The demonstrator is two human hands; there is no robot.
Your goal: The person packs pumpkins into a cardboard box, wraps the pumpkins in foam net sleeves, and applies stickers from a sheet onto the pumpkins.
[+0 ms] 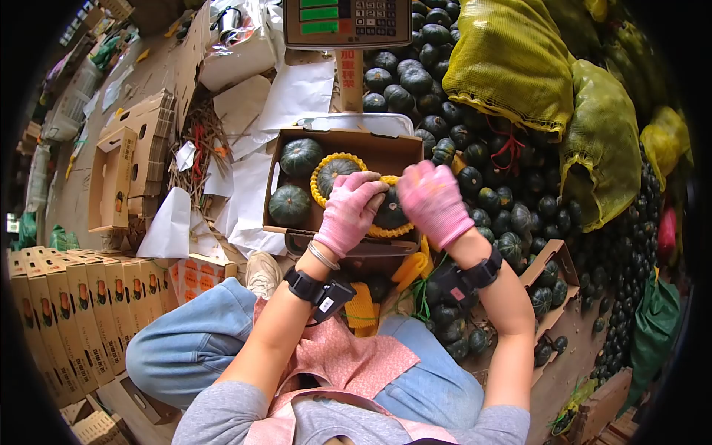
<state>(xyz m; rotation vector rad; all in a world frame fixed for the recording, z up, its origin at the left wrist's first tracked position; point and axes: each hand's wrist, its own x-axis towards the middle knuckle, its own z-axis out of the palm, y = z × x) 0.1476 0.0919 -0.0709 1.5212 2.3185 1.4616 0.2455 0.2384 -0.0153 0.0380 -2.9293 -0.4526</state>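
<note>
An open cardboard box (387, 141) in front of me holds several dark green squashes. Two bare ones, an upper squash (301, 156) and a lower squash (289, 205), sit on its left. A third squash (337, 170) has a yellow foam net (316, 187) around it. My left hand (348, 211), in a pink glove, has its fingers closed at the upper edge of another yellow foam net (393, 231). That net surrounds a squash (390, 213) at the box's right. Beside it, my right hand (436, 204), also gloved, is smeared by motion, its fingertips near the net.
A weighing scale display (348, 22) stands behind the box. Loose squashes (415, 78) are heaped at right, below yellow mesh sacks (512, 67). Folded cartons (81, 311) line the left. Yellow foam nets (362, 305) lie near my lap. A smaller carton (552, 297) holds squashes.
</note>
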